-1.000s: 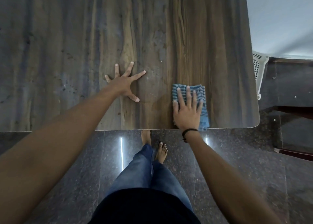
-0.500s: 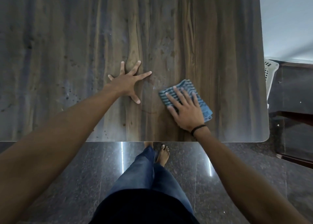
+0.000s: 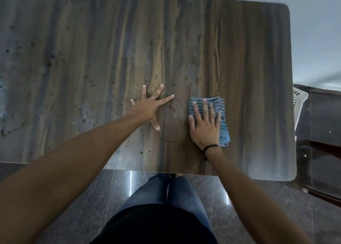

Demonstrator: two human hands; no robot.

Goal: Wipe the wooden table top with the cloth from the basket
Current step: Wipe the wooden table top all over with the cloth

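A folded blue striped cloth lies flat on the wooden table top, right of the middle and a little back from the near edge. My right hand presses down on it with straight, spread fingers, covering most of it. My left hand rests flat on the bare wood just left of the cloth, fingers splayed wide, holding nothing. Dark specks and pale smears mark the left part of the table.
A white plastic basket shows partly past the table's right edge, on the dark stone floor. A pale wall runs behind and to the right of the table. My legs stand at the near edge.
My right hand swung the cloth from a slanted position back to straight and shifted it slightly right. The left hand stayed planted. The camera view pulled back, showing more of the table.
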